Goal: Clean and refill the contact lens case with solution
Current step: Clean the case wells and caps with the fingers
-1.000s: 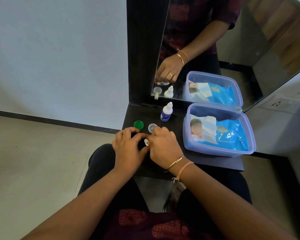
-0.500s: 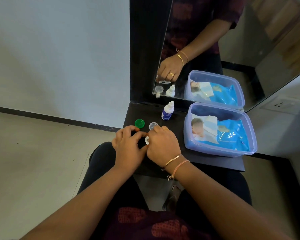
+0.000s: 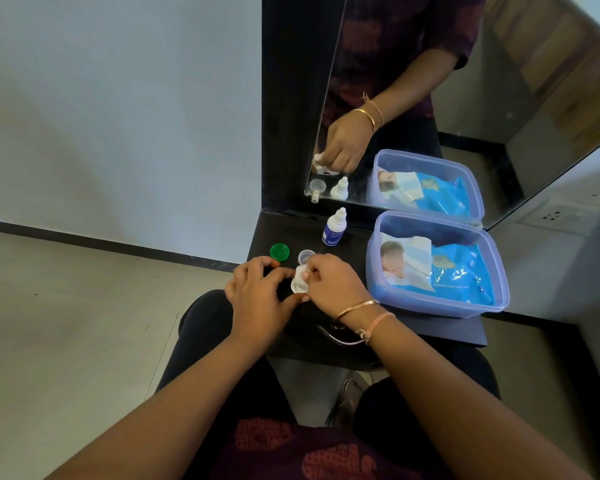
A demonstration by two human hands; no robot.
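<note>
Step in hand: wiping the case wells. The right hand [image 3: 333,284] pinches a tissue wad [image 3: 300,274] onto the lens case, hidden between the hands. The left hand [image 3: 257,296] curls round it, apparently gripping. Next move: refilling, which calls for the solution bottle [image 3: 334,227] standing behind. The green cap [image 3: 279,252] and clear cap [image 3: 306,255] lie just beyond the fingers. The wipes tub [image 3: 440,308] stands to the right, not obstructing.

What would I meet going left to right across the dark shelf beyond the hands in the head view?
green cap → clear cap → solution bottle → plastic box holding a blue pack
</note>
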